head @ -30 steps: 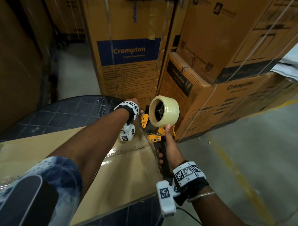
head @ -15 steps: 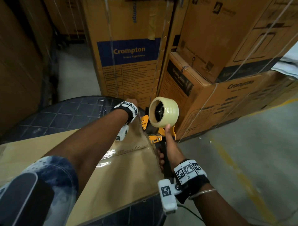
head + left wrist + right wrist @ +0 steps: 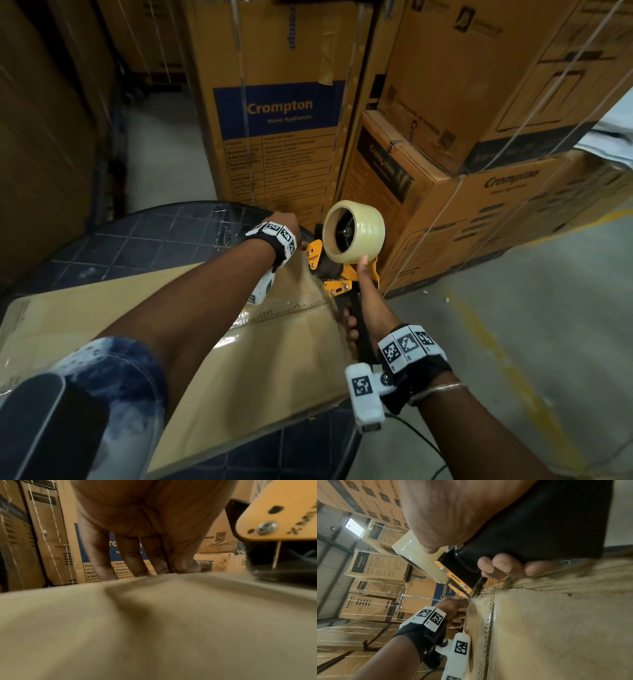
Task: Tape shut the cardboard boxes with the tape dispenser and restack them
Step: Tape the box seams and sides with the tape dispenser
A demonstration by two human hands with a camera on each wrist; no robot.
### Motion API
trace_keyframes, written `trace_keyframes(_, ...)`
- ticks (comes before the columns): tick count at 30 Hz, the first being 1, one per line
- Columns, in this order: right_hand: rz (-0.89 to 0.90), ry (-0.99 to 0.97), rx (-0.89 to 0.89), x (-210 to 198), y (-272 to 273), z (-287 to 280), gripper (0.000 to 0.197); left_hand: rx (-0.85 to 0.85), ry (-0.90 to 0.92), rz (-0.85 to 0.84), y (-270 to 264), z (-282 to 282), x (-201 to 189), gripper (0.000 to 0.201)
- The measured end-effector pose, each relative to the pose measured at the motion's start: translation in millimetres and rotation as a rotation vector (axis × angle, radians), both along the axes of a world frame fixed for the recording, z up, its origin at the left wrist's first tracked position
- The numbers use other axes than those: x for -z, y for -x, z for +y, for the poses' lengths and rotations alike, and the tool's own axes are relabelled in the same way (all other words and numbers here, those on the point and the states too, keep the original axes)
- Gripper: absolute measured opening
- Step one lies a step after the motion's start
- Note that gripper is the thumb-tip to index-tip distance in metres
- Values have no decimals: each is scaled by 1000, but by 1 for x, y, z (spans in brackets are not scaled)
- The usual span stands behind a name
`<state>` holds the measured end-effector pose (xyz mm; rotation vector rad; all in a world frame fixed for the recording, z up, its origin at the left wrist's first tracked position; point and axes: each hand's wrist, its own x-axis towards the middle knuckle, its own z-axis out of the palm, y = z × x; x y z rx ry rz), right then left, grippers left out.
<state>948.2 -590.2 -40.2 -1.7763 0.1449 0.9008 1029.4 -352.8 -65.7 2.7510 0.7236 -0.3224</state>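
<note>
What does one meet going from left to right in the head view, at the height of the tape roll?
Dark tiled table top → left hand → tape roll on the tape dispenser → strapped Crompton box.

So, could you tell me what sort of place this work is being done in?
Most likely a warehouse or stockroom: strapped Crompton appliance cartons stacked high on all sides, a bare concrete floor with a painted yellow line, and a corrugated metal roof with a skylight.

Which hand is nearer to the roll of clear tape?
Right. The right hand grips the dispenser handle, its forefinger touching the tape roll. The left hand presses the box edge beside the dispenser, apart from the roll.
</note>
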Motion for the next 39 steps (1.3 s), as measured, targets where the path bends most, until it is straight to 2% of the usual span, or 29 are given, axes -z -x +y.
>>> trace_keyframes(6,64,17,-9,-10,17,-20,92,17,30,-1,3,-4,-3,46)
trace_keyframes(10,59,-4,12,-5,36,-40,91,27,60,6,4,-5,-7,45)
trace_keyframes(15,72,-5,38,-3,49,-48,90,83,3,-20,10,-13,-14,38)
trace_keyframes(19,71,5,52,-3,48,-46,91,265,-33,-22,15,-21,-22,21)
trace_keyframes(22,62,-3,52,-2,47,-46,91,439,7,-4,18,-23,-23,29)
trace_keyframes(25,46,5,43,-1,46,-46,94,547,54,32,25,-23,-27,20)
trace_keyframes(30,31,18,33,-1,44,-44,100,660,-12,75,34,-26,-30,38)
trace_keyframes(34,-3,50,24,-2,44,-44,100,684,-74,48,41,-32,-28,28)
trace_keyframes(37,-19,55,27,-2,44,-44,100,648,-84,25,46,-35,-28,14)
trace_keyframes(39,-10,59,32,-1,46,-45,100,618,-73,26,49,-36,-28,12)
